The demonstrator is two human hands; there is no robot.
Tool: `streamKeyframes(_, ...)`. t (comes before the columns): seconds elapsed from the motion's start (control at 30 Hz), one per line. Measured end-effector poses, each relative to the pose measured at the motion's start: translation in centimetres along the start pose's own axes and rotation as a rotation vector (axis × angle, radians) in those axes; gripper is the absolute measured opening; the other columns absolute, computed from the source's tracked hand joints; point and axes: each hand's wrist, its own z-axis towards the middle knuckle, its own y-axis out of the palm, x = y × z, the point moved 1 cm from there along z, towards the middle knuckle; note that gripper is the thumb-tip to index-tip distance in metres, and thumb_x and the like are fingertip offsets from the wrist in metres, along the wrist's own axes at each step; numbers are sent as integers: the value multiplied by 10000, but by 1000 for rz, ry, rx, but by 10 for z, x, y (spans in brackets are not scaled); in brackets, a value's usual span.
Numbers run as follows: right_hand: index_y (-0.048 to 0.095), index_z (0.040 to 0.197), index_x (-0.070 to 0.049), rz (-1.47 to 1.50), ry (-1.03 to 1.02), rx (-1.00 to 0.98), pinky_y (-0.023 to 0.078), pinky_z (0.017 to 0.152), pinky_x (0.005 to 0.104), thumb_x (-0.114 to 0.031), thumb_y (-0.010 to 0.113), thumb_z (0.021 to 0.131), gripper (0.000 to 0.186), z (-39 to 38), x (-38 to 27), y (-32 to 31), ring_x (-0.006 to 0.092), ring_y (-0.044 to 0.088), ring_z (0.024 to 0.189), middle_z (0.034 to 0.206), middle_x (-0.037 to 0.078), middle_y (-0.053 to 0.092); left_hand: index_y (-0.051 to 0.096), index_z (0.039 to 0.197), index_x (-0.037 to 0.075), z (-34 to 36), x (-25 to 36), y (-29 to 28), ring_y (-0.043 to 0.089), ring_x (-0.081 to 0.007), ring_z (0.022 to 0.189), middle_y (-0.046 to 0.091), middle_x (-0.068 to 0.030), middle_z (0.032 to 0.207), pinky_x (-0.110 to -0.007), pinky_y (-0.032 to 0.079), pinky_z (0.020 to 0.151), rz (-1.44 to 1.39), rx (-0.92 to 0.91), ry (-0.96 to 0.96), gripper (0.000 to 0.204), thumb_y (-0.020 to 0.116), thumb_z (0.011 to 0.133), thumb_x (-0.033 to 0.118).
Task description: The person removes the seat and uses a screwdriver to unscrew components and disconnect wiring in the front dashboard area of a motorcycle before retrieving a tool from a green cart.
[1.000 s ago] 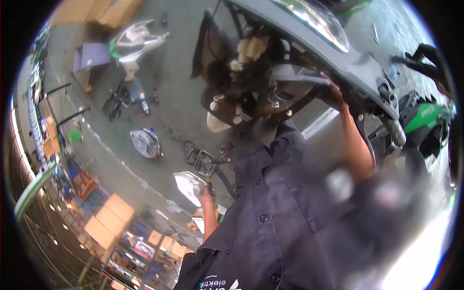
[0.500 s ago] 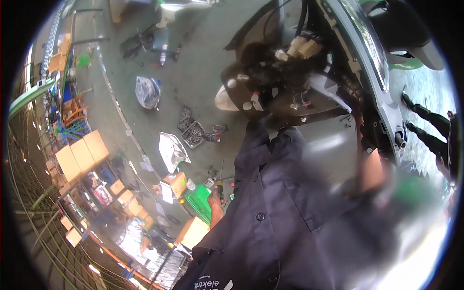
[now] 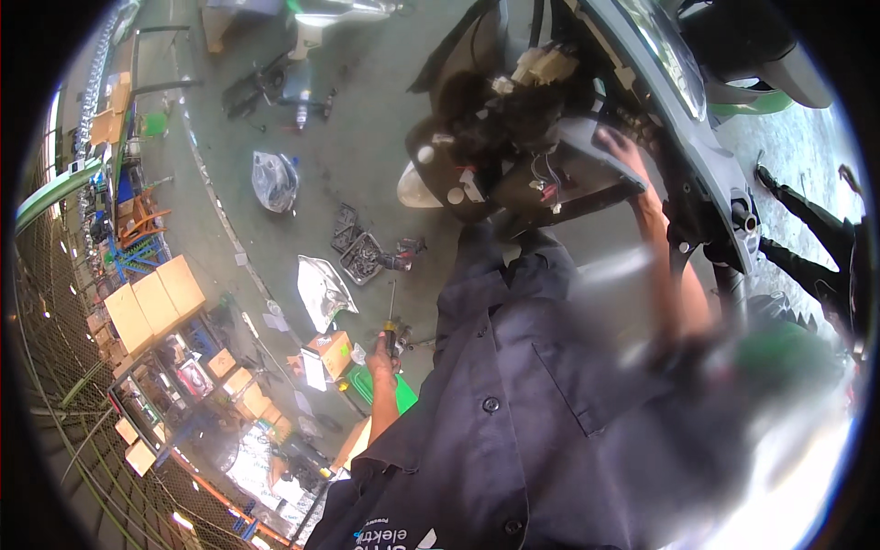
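My left hand [image 3: 383,362] grips a screwdriver [image 3: 391,335] with a yellow-and-black handle and a long shaft. At upper centre-right is a dark vehicle front assembly [image 3: 495,137] with white connectors [image 3: 541,64], small loose wires [image 3: 550,183] and a large outer grey panel [image 3: 715,156] with a glossy lens. My right hand [image 3: 623,156] reaches into this assembly, its bent fingers on an inner grey plastic piece [image 3: 582,137]. Part of the assembly's interior is in shadow and hard to make out.
A white panel [image 3: 321,293], a tray of hardware [image 3: 362,257], a bagged part [image 3: 273,183] and a green bin [image 3: 394,390] lie at left. Cardboard boxes [image 3: 151,307] and racks line the left. A person's dark-clad legs [image 3: 802,266] show at right, below a dark vehicle part [image 3: 752,50].
My right hand has moved up onto the inner grey piece. My left hand with the screwdriver has shifted up and left since half a second ago. The view has also turned.
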Motion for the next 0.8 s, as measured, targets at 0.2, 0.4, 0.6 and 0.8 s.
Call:
streamKeyframes(0.2,611,1237,34,-63,-193,51,488,812,394,-275,616,985,399,18,6,25,209,615,878,993,115,680,650,979,71,-3,-3,-1,424,-120,379,524,-33,614,-263,291,336,-45,-36,50,352,678,939,419)
streamKeyframes(0.4,664,1147,36,-81,-95,14,499,732,368,-294,624,984,370,11,-5,29,178,613,776,892,99,689,662,927,66,-15,-26,-2,437,-124,368,509,-22,560,-271,299,330,16,-4,-18,365,672,947,431)
streamKeyframes(0.6,703,1044,15,25,281,-114,499,661,346,-327,636,978,355,20,-18,27,147,608,718,860,99,687,667,928,62,-19,-40,-2,414,-119,355,522,-29,567,-279,305,336,84,-58,-10,392,678,936,453)
streamKeyframes(0.8,704,1019,10,9,207,-93,495,646,346,-334,636,974,354,15,-9,19,153,607,709,852,96,684,666,979,69,-15,-28,7,431,-121,362,532,-33,570,-270,307,338,49,-107,13,384,687,928,448)
